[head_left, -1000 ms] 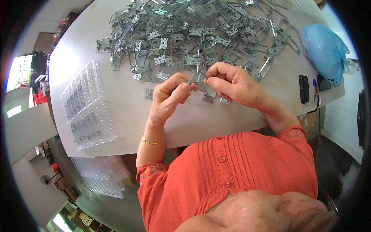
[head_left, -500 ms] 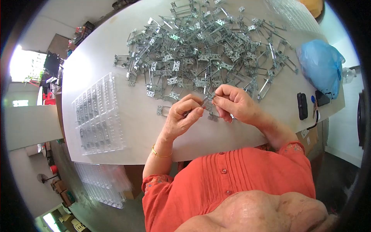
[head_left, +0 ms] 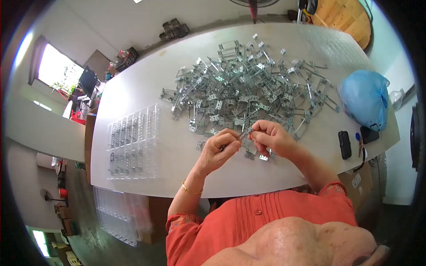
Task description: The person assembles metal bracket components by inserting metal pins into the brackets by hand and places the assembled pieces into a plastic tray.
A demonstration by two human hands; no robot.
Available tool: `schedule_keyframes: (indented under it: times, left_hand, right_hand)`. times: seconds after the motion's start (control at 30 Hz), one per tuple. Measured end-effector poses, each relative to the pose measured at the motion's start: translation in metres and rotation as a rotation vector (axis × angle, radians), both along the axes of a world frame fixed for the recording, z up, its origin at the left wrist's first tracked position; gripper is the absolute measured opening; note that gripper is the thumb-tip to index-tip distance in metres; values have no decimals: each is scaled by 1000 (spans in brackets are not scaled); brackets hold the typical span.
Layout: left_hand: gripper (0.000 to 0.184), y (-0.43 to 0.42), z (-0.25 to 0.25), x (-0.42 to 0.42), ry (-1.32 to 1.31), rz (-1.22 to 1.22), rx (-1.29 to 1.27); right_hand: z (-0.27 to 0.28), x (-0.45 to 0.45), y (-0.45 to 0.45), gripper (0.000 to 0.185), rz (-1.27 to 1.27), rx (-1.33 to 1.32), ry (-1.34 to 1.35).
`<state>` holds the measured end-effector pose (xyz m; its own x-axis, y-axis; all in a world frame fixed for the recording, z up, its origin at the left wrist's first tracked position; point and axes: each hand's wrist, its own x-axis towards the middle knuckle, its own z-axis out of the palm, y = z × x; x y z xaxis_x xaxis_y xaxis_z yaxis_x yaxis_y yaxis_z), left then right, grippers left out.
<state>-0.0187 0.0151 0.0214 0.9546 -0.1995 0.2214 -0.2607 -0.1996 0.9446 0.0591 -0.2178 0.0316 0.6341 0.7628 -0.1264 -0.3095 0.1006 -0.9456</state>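
Observation:
My left hand (head_left: pixel 220 150) is closed, thumb and fingers pinching a thin metal bracket (head_left: pixel 242 134) in front of the pile. Close beside it, my right hand (head_left: pixel 271 139) pinches the bracket's other end between thumb and fingertips. The fingers cover much of the part, so its full shape is hidden. Just beyond both hands spreads a large heap of silvery metal brackets (head_left: pixel 244 91), joined by thin rods. A few loose brackets (head_left: pixel 250 155) lie on the table under my hands.
On the left of the white table (head_left: pixel 186 173) lies a clear plastic tray (head_left: pixel 133 148) with rows of metal parts. A blue plastic bag (head_left: pixel 364 99), a black case (head_left: pixel 344 145) and keys (head_left: pixel 360 144) are at the right. More clear trays (head_left: pixel 120 215) stand below the table edge.
The view has tilted up, so the table and hands sit lower and more of the far wall shows. Both hands keep their pinch on the bracket, with small finger shifts.

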Motion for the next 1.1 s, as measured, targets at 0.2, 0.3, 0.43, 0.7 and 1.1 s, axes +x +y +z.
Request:
schedule_keyframes:
  times: [0.2, 0.3, 0.43, 0.7, 1.1]
  left_hand:
    - [17, -2, 16, -18, -31, 170, 106]
    - [16, -5, 12, -30, -33, 240, 132]
    - [14, -17, 3, -47, -34, 266, 175]
    - [12, -33, -12, -61, -93, 305, 245]
    - [30, -28, -24, -54, 197, 206, -171]
  right_hand:
    - [3, 1, -6, 13, 86, -60, -59]
    - [-4, 0, -3, 14, -12, -22, -117]
    - [-10, -5, 5, 17, -152, 73, -225]
    - [-20, -15, 12, 11, -14, 133, -124]
    - [-28, -11, 12, 10, -164, 230, -200]
